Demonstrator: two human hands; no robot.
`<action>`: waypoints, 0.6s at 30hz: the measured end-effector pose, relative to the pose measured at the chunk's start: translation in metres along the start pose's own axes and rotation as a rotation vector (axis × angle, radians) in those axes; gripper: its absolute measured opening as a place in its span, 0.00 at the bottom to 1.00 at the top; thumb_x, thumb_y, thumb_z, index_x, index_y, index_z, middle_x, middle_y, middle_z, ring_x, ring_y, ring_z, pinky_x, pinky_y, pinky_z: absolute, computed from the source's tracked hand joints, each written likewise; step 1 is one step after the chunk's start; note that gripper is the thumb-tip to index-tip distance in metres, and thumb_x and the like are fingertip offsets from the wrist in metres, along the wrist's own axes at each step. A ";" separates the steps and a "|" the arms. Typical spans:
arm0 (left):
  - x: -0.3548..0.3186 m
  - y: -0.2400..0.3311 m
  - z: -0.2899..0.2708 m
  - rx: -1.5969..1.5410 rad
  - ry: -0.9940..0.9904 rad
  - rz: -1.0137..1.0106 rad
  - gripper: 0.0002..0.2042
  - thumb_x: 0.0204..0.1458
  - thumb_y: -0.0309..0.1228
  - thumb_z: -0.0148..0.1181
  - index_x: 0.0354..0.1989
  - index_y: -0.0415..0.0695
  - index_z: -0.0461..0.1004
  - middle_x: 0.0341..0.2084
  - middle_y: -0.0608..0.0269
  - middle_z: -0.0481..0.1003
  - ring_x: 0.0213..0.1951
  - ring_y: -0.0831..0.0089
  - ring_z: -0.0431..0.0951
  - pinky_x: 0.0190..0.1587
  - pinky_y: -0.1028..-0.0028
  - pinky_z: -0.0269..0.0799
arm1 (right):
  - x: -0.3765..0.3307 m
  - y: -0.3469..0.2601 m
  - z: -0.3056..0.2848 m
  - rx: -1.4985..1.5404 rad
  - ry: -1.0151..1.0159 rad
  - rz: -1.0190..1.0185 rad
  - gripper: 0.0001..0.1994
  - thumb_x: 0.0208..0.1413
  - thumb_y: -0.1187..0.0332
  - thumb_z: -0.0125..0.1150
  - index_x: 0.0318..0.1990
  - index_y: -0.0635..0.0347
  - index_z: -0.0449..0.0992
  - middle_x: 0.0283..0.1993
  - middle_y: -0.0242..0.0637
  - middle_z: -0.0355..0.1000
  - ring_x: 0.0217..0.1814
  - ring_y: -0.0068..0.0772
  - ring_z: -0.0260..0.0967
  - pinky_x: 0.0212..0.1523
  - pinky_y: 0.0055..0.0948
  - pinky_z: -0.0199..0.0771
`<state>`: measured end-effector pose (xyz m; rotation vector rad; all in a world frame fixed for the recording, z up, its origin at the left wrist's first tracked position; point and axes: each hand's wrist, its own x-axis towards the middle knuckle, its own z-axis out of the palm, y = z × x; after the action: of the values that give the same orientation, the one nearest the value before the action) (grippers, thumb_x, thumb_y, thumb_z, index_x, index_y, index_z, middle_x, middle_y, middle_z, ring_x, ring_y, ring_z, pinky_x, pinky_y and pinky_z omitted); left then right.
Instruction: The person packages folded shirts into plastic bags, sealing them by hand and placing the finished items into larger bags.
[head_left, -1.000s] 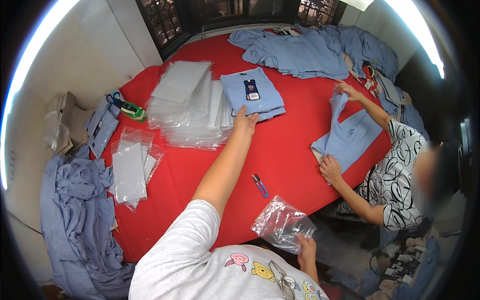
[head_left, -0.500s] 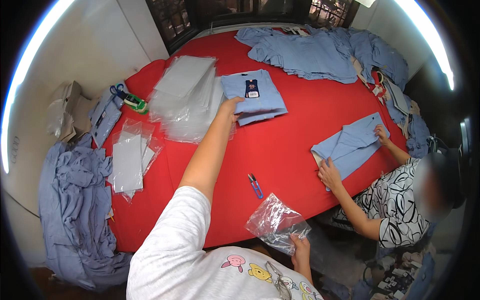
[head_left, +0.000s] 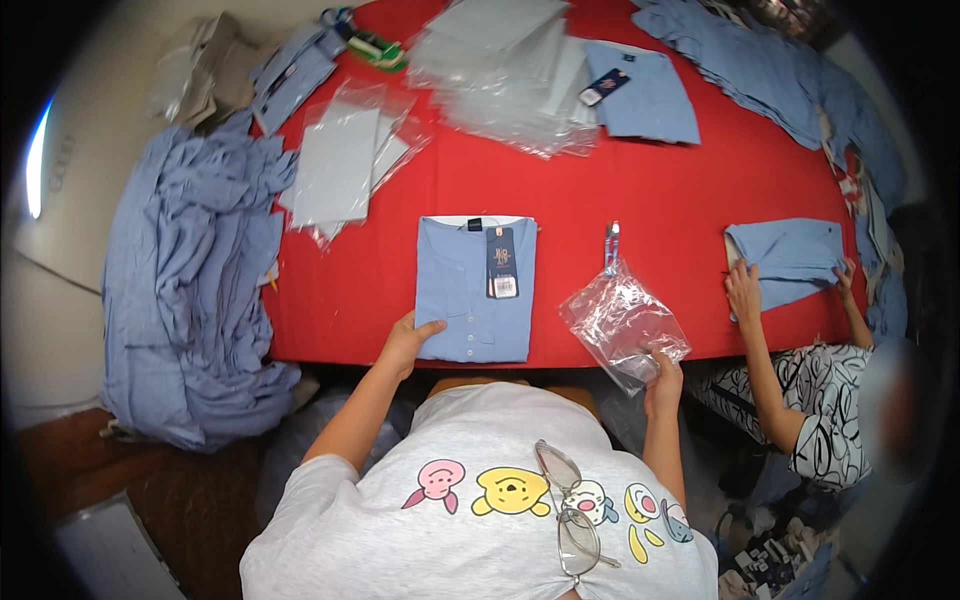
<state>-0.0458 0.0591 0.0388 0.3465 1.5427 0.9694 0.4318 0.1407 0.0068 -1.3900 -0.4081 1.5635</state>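
A folded light-blue shirt (head_left: 450,285) with a dark hang tag (head_left: 502,262) lies face up near the table's front edge. My left hand (head_left: 408,343) grips its lower left corner, thumb on top and fingers underneath. To the right, my right hand (head_left: 662,380) pinches a clear plastic bag (head_left: 620,320) by its near corner. The bag looks flat and crinkled, partly over the table. Its far corner reaches the blue-handled thread snips (head_left: 612,245). Another folded blue shirt (head_left: 655,100) with a tag lies farther back.
Plastic bags with white inserts (head_left: 490,85) are stacked at the back; a few more (head_left: 335,165) lie left. Heaped blue cloth (head_left: 190,300) hangs at the left edge. At right, a co-worker's hands (head_left: 742,292) are on a blue garment (head_left: 795,255). More shirts (head_left: 740,70) lie far right.
My left hand has come back from the far shirt area and now holds a folded shirt at the front edge. My right hand still holds the bag. The view has tilted down.
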 end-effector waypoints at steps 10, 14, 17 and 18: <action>-0.027 0.005 -0.009 0.850 0.390 0.690 0.32 0.53 0.34 0.74 0.66 0.41 0.69 0.63 0.46 0.69 0.62 0.55 0.73 0.63 0.58 0.70 | 0.003 -0.013 0.038 -0.296 0.196 -0.418 0.14 0.55 0.84 0.50 0.43 0.67 0.81 0.41 0.38 0.80 0.43 0.31 0.79 0.48 0.30 0.79; -0.003 0.028 0.034 1.262 -0.098 1.157 0.35 0.54 0.33 0.68 0.72 0.43 0.66 0.74 0.44 0.60 0.73 0.49 0.63 0.73 0.50 0.60 | -0.032 -0.029 0.062 -0.072 0.180 -0.470 0.14 0.57 0.82 0.49 0.45 0.65 0.81 0.37 0.32 0.77 0.37 0.26 0.76 0.41 0.25 0.76; 0.032 0.004 0.058 1.237 -0.089 1.229 0.31 0.56 0.33 0.66 0.70 0.41 0.68 0.72 0.44 0.64 0.72 0.51 0.66 0.71 0.51 0.64 | -0.040 -0.017 0.068 -0.002 0.153 -0.464 0.15 0.57 0.83 0.49 0.47 0.65 0.81 0.33 0.28 0.74 0.34 0.24 0.73 0.38 0.24 0.74; 0.040 0.000 0.062 1.260 -0.035 1.264 0.29 0.57 0.33 0.65 0.68 0.40 0.70 0.69 0.44 0.68 0.70 0.51 0.69 0.70 0.52 0.67 | -0.046 -0.010 0.080 0.023 0.164 -0.452 0.16 0.56 0.83 0.50 0.49 0.65 0.80 0.31 0.26 0.71 0.33 0.21 0.70 0.36 0.24 0.72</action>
<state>0.0016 0.1104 0.0164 2.3921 1.6686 0.6751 0.3592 0.1351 0.0645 -1.2882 -0.5581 1.0762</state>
